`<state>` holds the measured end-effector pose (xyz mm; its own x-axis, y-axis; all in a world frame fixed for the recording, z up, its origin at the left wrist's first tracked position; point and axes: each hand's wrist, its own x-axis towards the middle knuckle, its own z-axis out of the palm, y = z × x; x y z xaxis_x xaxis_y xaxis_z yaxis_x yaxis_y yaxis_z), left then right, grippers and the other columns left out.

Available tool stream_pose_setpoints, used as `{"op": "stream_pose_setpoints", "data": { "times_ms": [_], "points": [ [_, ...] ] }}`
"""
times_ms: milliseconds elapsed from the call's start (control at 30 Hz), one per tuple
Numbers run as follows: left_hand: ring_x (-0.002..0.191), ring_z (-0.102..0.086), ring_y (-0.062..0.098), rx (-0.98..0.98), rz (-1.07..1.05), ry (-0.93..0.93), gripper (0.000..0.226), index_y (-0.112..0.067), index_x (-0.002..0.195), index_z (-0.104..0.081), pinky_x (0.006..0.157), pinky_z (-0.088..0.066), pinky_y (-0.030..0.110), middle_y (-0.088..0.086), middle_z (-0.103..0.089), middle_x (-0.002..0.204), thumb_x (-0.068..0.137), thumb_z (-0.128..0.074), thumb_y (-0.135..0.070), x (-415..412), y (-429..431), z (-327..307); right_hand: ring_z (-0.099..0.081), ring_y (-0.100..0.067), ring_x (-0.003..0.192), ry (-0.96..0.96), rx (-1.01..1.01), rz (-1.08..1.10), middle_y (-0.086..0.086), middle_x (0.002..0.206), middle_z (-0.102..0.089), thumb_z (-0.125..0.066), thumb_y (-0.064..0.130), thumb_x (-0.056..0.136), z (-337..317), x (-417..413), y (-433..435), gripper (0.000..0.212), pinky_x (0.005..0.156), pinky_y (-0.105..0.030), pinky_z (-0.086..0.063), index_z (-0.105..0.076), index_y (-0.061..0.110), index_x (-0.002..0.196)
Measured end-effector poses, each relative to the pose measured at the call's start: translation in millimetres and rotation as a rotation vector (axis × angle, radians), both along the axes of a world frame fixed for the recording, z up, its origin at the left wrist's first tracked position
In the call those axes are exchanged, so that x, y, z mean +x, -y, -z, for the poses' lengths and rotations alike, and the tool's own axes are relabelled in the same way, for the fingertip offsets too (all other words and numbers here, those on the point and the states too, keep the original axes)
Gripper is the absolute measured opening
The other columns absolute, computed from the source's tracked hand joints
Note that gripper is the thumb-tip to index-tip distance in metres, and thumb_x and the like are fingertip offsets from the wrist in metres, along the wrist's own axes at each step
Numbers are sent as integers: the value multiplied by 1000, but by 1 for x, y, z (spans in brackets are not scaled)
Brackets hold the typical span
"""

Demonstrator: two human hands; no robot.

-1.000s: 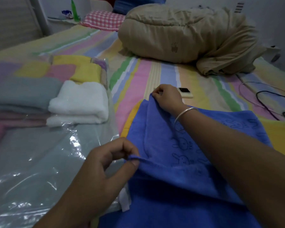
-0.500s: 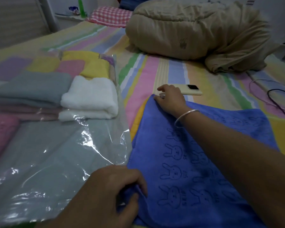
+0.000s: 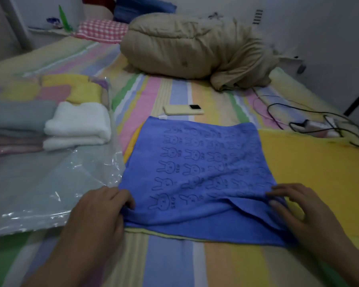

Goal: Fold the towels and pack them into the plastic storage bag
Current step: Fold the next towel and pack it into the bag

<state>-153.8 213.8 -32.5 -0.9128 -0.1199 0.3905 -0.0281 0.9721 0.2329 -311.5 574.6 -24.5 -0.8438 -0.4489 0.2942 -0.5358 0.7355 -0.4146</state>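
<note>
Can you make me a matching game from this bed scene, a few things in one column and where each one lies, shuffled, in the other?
Things:
1. blue towel
2. white towel
3. phone
4. cables

Places:
A. inside the plastic bag, on the left
B. far right of the bed
C. just beyond the blue towel's far edge
D. between the left hand and right hand, over a yellow towel

Pairs: 1-D, 2-A, 3-C, 4-B
</note>
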Motion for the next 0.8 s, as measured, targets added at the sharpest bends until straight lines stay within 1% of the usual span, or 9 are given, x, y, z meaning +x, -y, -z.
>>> {"op": "stream_pose_setpoints", "data": {
  "times_ms": [67, 100, 200, 300, 400, 533, 600, 700, 800],
  "points": [
    [74, -53, 17, -81, 5, 2, 34, -28, 80, -60, 67, -34, 30, -11, -58, 77, 54, -43, -13, 2, -11, 1, -56, -9, 96, -27, 49, -4, 13, 104, -59, -61, 55, 82, 4, 22, -12, 26, 76, -28, -45, -67, 33, 96],
    [77, -53, 18, -107, 13, 15, 39, -27, 82, -61, 68, -32, 30, -11, -58, 80, 49, -52, -8, 3, -16, 3, -56, -10, 94, -67, 114, 11, 12, 103, -59, -69, 53, 76, 5, 30, -14, 29, 71, -29, -47, -67, 32, 96],
    [78, -57, 21, -180, 29, 38, 54, -25, 85, -62, 69, -30, 30, -10, -59, 84, 39, -68, 2, 2, -25, 13, -58, -19, 87, -160, 256, 83, 7, 97, -61, -86, 26, 64, 9, 38, -12, 36, 57, -28, -42, -68, 26, 95],
    [77, -56, 20, -213, 4, -5, 36, -24, 84, -60, 66, -29, 30, -9, -59, 82, 53, -59, -6, -2, -24, 16, -57, -24, 75, -267, 282, 88, 3, 85, -59, -83, 9, 62, 10, 35, -4, 35, 52, -28, -34, -68, 22, 90],
    [69, -56, 24, -229, -17, -70, 19, -20, 77, -58, 63, -27, 32, -4, -57, 75, 64, -44, -16, -1, -22, 17, -57, -23, 71, -291, 103, 147, 3, 85, -57, -75, 0, 67, 3, 38, -10, 28, 50, -28, -34, -65, 21, 84],
    [64, -53, 23, -234, -35, -150, 18, -18, 72, -58, 61, -28, 31, -2, -56, 70, 63, -42, -18, 3, -24, 20, -58, -15, 79, -265, -196, 121, 9, 98, -53, -67, 1, 71, 8, 44, -44, 28, 59, -30, -44, -62, 27, 82],
    [61, -56, 25, -249, -48, -160, 18, -17, 72, -58, 60, -28, 31, -1, -57, 68, 63, -42, -16, 2, -26, 23, -58, -11, 84, -252, -185, 74, 12, 103, -52, -62, 11, 72, 19, 50, -52, 26, 61, -27, -43, -59, 33, 85],
    [60, -58, 27, -278, -72, -139, 20, -17, 72, -61, 57, -37, 34, -1, -60, 67, 65, -42, -17, 2, -24, 25, -62, -13, 82, -176, -129, 96, 14, 106, -53, -75, 0, 66, 34, 53, -52, 41, 54, -30, -47, -63, 32, 88],
    [61, -61, 29, -311, -53, -120, 22, -16, 75, -64, 54, -44, 33, 0, -63, 67, 71, -42, -19, 5, -24, 21, -62, -6, 80, -95, -151, 137, 19, 108, -52, -76, 0, 67, 31, 50, -49, 43, 53, -29, -48, -64, 32, 94]
  ]
}}
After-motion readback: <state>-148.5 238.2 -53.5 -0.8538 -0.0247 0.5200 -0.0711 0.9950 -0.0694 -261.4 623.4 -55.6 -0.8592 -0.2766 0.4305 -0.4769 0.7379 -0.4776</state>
